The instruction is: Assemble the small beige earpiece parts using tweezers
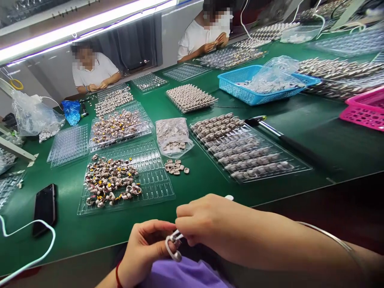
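Over the table's near edge, my left hand [144,248] pinches a small, pale, C-shaped ear-clip earbud [169,249] with a rounded end hanging down. My right hand [204,224] is closed around slim white tweezers [179,234], whose tips touch the upper part of the earbud. The far end of the tweezers shows past the back of that hand. Exactly what the tips grip is too small to tell. Beyond my hands, a clear tray [156,192] carries a heap of similar earbud parts [109,180] with yellow tabs. Several loose beige shells [176,166] lie beside it.
A bag of shells [171,134] stands mid-table. Right of it are a tray of rowed earbuds [237,148], a black-handled tool [297,148], a blue basket [240,90] and a pink basket [366,110]. A phone [45,208] and white cable [49,248] lie left. Two people sit opposite.
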A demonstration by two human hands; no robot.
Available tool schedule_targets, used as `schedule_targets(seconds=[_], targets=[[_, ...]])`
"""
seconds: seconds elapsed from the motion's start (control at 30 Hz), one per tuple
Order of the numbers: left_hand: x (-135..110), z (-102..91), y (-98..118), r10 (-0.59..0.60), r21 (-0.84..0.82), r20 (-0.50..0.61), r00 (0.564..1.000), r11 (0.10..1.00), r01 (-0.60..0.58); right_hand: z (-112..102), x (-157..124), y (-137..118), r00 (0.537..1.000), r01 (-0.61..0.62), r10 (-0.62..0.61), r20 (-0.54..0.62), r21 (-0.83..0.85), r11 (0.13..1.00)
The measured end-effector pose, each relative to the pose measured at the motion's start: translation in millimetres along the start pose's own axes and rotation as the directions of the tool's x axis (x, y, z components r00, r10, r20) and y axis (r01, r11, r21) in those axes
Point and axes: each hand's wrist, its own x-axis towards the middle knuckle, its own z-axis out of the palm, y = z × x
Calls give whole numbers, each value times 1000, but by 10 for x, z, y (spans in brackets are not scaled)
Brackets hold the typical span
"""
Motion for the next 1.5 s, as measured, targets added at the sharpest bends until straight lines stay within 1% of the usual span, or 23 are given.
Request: schedule_targets(seconds=[0.07,0.1,0.13,0.17,0.23,0.27,0.37,0.43,0.5,0.63,0.73,0.87,0.97,1.1,1.17,1.2,1.23,1.3,1.37,1.4,1.43,1.5], targets=[[-6,-7,5,53,17,-23,998,998,-53,73,-33,-7,986,-95,115,-117,166,982],[-8,-10,6,79,27,-39,996,997,-78,144,-47,-11,964,-133,185,-191,253,958],[-10,-12,6,95,36,-53,994,995,-94,234,-59,-14,934,-143,237,-268,328,934],[-11,-14,5,103,41,-58,993,994,-100,339,-67,-15,906,-111,251,-340,381,918],[-10,-16,0,98,32,-48,994,995,-97,556,-73,-19,856,9,214,-470,428,904],[-7,-16,-3,96,24,-43,994,995,-95,654,-71,-21,826,56,194,-530,420,906],[2,-17,-17,102,16,-45,994,995,-101,860,-55,-39,757,144,138,-639,370,918],[6,-15,-26,96,17,-62,993,995,-95,937,-36,-56,714,206,92,-695,334,920],[5,-10,-33,85,15,-73,994,996,-84,994,-14,-73,668,241,63,-742,296,924],[2,17,-42,61,-30,-80,995,998,-63,1116,38,-97,589,208,67,-805,231,950],[6,44,-51,50,-80,-86,995,995,-57,1206,79,-97,537,230,85,-839,243,942],[8,77,-53,36,-140,-95,995,989,-49,1263,117,-88,509,291,116,-853,297,909],[-1,97,-37,22,-165,-113,993,986,-40,1251,129,-96,496,297,114,-861,292,909],[-17,107,-22,29,-187,-122,992,981,-52,1220,127,-128,506,295,40,-861,217,930],[-20,95,-23,36,-187,-114,993,981,-57,1191,101,-134,531,291,26,-847,211,933],[-20,85,-25,41,-186,-112,993,981,-62,1164,76,-129,548,269,43,-836,224,937],[-20,73,-28,46,-183,-112,993,981,-67,1126,43,-117,571,232,67,-818,240,943],[-19,48,-33,57,-172,-114,992,982,-76,1016,-42,-76,645,131,123,-754,267,955],[-20,28,-39,67,-159,-117,991,984,-85,872,-126,-24,751,57,135,-646,267,962],[-22,21,-42,71,-152,-116,991,984,-88,798,-159,-2,792,36,130,-596,259,965],[-23,18,-45,76,-146,-112,991,985,-92,728,-182,15,826,26,119,-552,247,969],[-26,17,-51,86,-140,-105,991,985,-100,615,-195,27,865,39,77,-496,219,975]])
